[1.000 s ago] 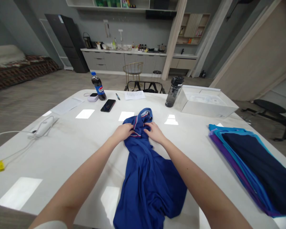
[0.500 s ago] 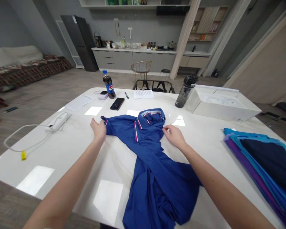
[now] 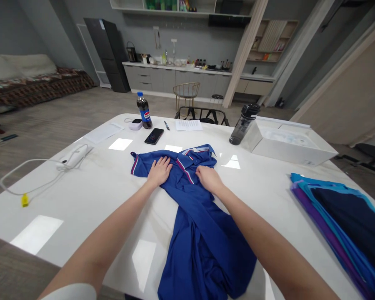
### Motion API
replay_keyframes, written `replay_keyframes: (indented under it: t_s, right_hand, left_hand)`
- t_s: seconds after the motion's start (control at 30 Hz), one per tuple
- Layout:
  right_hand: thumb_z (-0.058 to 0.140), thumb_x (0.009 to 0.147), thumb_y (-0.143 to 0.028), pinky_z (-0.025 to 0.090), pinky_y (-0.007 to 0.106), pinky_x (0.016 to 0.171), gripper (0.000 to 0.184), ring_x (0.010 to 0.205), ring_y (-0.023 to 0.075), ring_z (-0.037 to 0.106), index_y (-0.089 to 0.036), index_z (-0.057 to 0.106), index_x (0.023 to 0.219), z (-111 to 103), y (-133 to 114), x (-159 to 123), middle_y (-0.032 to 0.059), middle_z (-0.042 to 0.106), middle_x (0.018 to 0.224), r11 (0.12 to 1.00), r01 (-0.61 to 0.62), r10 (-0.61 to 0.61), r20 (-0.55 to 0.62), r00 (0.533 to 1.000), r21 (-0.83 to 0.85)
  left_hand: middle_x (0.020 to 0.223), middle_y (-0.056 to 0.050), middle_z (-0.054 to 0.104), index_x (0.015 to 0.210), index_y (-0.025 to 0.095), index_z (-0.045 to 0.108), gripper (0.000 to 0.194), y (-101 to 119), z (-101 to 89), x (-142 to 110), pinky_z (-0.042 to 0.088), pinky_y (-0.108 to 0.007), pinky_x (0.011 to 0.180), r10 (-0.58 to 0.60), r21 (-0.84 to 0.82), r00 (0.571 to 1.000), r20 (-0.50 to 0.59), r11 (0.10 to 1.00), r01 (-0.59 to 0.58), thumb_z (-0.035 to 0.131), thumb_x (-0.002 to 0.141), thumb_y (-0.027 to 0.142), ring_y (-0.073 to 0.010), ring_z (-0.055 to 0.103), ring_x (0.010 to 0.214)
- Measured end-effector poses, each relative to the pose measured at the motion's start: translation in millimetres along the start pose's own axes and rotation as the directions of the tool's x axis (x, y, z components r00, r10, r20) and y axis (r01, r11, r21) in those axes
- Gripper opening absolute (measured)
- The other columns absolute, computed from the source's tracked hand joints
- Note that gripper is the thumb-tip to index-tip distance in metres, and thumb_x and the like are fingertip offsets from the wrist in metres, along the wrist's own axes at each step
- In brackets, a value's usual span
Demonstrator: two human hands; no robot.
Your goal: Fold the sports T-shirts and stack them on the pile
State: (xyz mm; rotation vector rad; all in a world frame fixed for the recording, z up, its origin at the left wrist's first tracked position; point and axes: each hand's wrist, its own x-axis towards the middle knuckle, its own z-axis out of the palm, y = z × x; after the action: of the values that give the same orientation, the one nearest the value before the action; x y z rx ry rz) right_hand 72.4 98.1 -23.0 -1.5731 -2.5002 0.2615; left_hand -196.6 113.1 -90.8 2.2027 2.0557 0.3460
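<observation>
A blue polo shirt [image 3: 193,208] with red-and-white trim on its collar and cuff lies rumpled on the white table [image 3: 112,204]. My left hand [image 3: 160,171] rests flat on the shirt's left sleeve, fingers spread, a little in from the striped cuff [image 3: 135,163]. Close to the collar [image 3: 200,152], the fingers of my right hand [image 3: 208,178] are curled against the front of the shirt beside the striped placket. They appear to pinch its cloth, though the fingertips are partly hidden. The lower part of the shirt is bunched toward the near table edge.
Folded clothes [image 3: 346,216] are stacked at the right. A white box [image 3: 287,148] and a dark water bottle [image 3: 244,125] stand behind them. Farther left are a phone [image 3: 154,136], a cola bottle [image 3: 144,111], papers [image 3: 104,132] and a white corded device [image 3: 75,157].
My left hand has gone from the cuff onto the sleeve and spread flat. My right hand has moved left from the shirt's right edge to beside the placket, shifting the collar cloth.
</observation>
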Motion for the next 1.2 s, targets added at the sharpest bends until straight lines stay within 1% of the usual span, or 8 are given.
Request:
replay_keyframes:
  t_s: [0.1,0.2,0.3,0.43,0.6,0.73,1.0,1.2]
  right_hand:
    - [0.041,0.102,-0.033,0.047,0.032,0.074,0.025,0.081,0.0237,0.066,-0.02,0.062,0.106,-27.4,72.6,-29.9,0.0095,0.072,0.093,0.952,-0.184,0.233,-0.19,0.954,0.243]
    - [0.044,0.095,-0.029,0.048,0.037,0.075,0.024,0.084,0.0278,0.067,-0.018,0.064,0.102,-50.3,165.0,-75.7,0.0147,0.072,0.093,0.812,-0.479,0.576,-0.319,0.753,0.335]
    - [0.049,0.089,-0.031,0.049,0.042,0.072,0.025,0.076,0.0309,0.068,-0.019,0.067,0.078,-61.2,240.0,-127.0,0.0187,0.07,0.077,0.536,-0.772,0.839,-0.12,0.53,0.34]
    - [0.057,0.083,-0.029,0.048,0.05,0.077,0.029,0.092,0.0395,0.07,-0.014,0.074,0.101,-68.3,268.5,-165.6,0.0305,0.069,0.097,0.43,-0.899,0.899,-0.131,0.418,0.083]
    - [0.056,0.088,-0.035,0.05,0.043,0.09,0.041,0.096,0.0301,0.067,-0.018,0.068,0.123,-60.8,224.6,-120.5,0.0145,0.07,0.101,0.828,-0.543,0.559,-0.284,0.779,0.138]
    - [0.063,0.088,-0.039,0.052,0.038,0.091,0.056,0.09,0.0233,0.065,-0.018,0.059,0.14,-36.4,186.4,-39.9,0.0129,0.066,0.117,0.928,-0.239,0.312,-0.242,0.919,0.287]
    - [0.058,0.093,-0.026,0.048,0.033,0.088,0.027,0.095,0.0225,0.065,-0.023,0.07,0.117,-24.8,168.6,72.7,0.0072,0.072,0.105,0.957,-0.145,0.171,-0.088,0.981,0.253]
    - [0.042,0.102,-0.03,0.045,0.038,0.088,0.028,0.103,0.0299,0.062,-0.018,0.064,0.114,-31.1,160.8,110.9,0.0142,0.07,0.109,0.96,-0.245,0.28,-0.388,0.878,0.139]
  left_hand:
    - [0.166,-0.005,0.033,0.159,0.022,0.038,0.064,3.8,0.4,-2.0,0.016,-0.051,0.127,-0.021,0.031,1.0,-0.002,0.999,0.021,0.02,0.106,0.052,-0.026,0.025,0.156]
    - [0.167,-0.006,0.03,0.16,0.021,0.036,0.067,8.9,-1.9,-2.3,0.017,-0.051,0.127,-0.048,0.046,0.999,0.023,0.998,0.047,0.021,0.104,0.055,-0.027,0.023,0.156]
    - [0.167,-0.008,0.032,0.158,0.02,0.039,0.067,17.6,-9.2,-2.0,0.016,-0.056,0.126,-0.09,0.065,0.995,0.034,0.994,0.088,0.024,0.103,0.055,-0.0302,0.026,0.155]
    - [0.152,-0.018,0.052,0.147,0.015,0.052,0.067,42.9,-25.5,5.3,0.018,-0.061,0.122,-0.152,0.064,0.987,-0.046,0.986,0.154,0.027,0.102,0.057,-0.0363,0.045,0.142]
    - [0.151,-0.02,0.052,0.151,0.018,0.046,0.075,75.9,-38.9,40.5,0.034,-0.056,0.112,-0.002,0.06,0.996,-0.091,0.998,0.007,0.04,0.096,0.069,-0.0379,0.045,0.138]
    - [0.135,-0.014,0.065,0.135,0.028,0.062,0.053,80.2,-41.1,84.0,0.038,-0.058,0.107,0.107,0.086,0.978,0.178,0.989,-0.124,0.059,0.091,0.057,-0.0377,0.054,0.128]
    - [0.113,-0.008,0.065,0.118,0.023,0.066,0.028,77.5,-52.6,159.3,0.049,-0.039,0.098,0.265,-0.274,0.963,0.048,0.931,-0.242,0.055,0.094,0.031,-0.0238,0.062,0.105]
    - [0.114,-0.007,0.061,0.122,0.021,0.063,0.03,100.8,-28.1,217.8,0.048,-0.039,0.101,0.198,-0.478,0.964,-0.179,0.839,-0.261,0.056,0.094,0.026,-0.0206,0.059,0.102]
